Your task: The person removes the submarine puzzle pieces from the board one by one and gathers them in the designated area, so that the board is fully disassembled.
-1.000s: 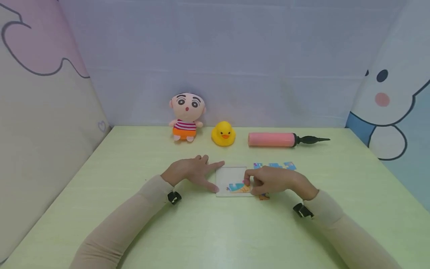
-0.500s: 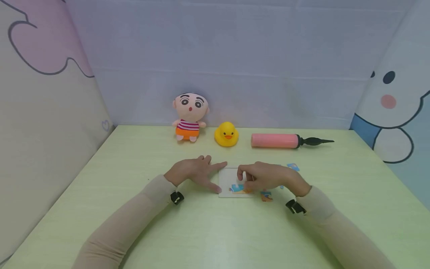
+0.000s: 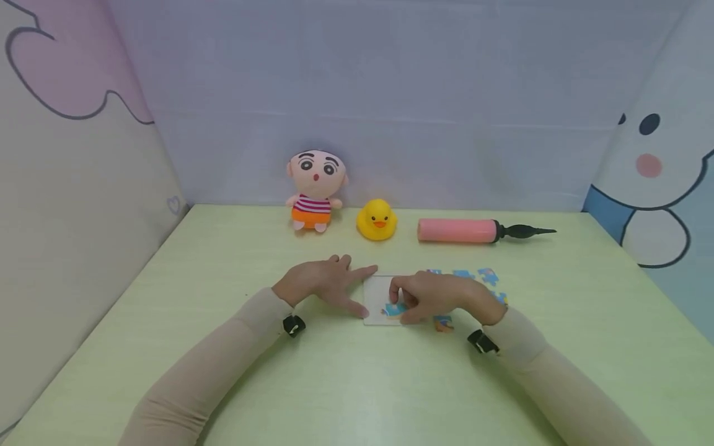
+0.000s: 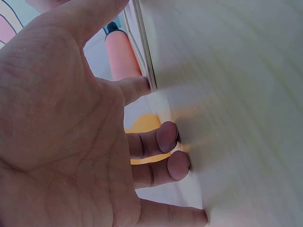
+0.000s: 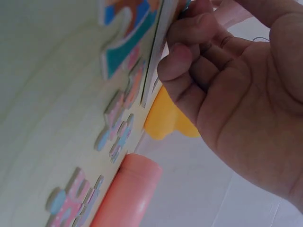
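Note:
A white puzzle tray (image 3: pixel 375 292) lies on the table with a few joined blue and orange puzzle pieces (image 3: pixel 393 310) along its near side. My left hand (image 3: pixel 331 285) spreads out at the tray's left, thumb and index finger at its corners. In the left wrist view those fingers touch the tray edge (image 4: pixel 146 47), and the other fingers reach down to the tabletop. Over the tray, my right hand (image 3: pixel 432 294) curls its index finger and thumb around a puzzle piece, mostly hidden by the fingers. Its remaining fingers fold inward in the right wrist view.
Several loose puzzle pieces (image 3: pixel 488 275) lie right of the tray, partly behind the right hand; one brown and blue piece (image 3: pixel 444 324) is near its front corner. Farther back stand a plush doll (image 3: pixel 312 189), a yellow rubber duck (image 3: pixel 377 220) and a pink hand pump (image 3: pixel 460 230).
My right hand has moved left from the tray's right edge to over the joined pieces, then lowered its index finger onto them. My left hand keeps its place at the tray.

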Tool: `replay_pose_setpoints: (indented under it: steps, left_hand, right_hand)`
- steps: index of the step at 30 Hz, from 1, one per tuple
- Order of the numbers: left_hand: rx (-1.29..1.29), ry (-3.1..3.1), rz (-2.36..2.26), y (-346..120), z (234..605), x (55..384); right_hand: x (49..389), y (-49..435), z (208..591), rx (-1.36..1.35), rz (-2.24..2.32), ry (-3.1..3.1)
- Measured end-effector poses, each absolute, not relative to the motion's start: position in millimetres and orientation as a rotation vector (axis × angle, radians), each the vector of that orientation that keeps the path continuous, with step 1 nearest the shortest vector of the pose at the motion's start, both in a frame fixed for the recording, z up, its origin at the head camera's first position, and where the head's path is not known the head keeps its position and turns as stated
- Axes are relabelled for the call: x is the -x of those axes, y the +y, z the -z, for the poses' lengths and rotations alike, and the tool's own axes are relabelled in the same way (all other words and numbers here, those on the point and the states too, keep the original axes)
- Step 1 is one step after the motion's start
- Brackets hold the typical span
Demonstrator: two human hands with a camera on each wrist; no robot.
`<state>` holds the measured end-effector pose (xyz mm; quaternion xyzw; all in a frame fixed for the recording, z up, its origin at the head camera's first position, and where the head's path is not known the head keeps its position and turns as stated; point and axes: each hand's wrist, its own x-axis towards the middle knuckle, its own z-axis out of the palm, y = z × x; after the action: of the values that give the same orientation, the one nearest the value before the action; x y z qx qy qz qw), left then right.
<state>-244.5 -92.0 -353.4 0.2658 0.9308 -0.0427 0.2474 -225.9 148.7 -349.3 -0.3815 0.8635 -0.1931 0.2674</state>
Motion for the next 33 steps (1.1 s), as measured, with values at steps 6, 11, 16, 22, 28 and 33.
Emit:
replay_pose_setpoints:
  steps: [6, 11, 16, 22, 28, 33]
  left_hand:
    - [-0.729, 2.521, 0.125, -92.3, 352.3, 244.6]
    - [-0.736, 2.518, 0.131, -92.5, 351.9, 244.4]
    - [-0.731, 2.530, 0.114, -92.2, 350.2, 243.3]
    - [-0.733, 2.530, 0.111, -92.6, 349.4, 243.2]
    - [-0.731, 2.528, 0.108, -92.8, 349.5, 243.9]
    - [-0.734, 2.523, 0.107, -92.6, 350.1, 244.3]
  right_hand:
    - [224.4, 147.2, 349.2, 1.014, 0.505, 2.339]
    - [224.0, 146.7, 350.1, 1.004, 0.518, 2.338]
    - [223.8, 146.9, 349.6, 0.957, 0.529, 2.346]
    - [224.8, 147.9, 350.2, 0.973, 0.528, 2.348]
    - [225.8, 147.2, 350.9, 0.969, 0.527, 2.348]
    - [225.1, 147.2, 352.0, 0.951, 0.532, 2.343]
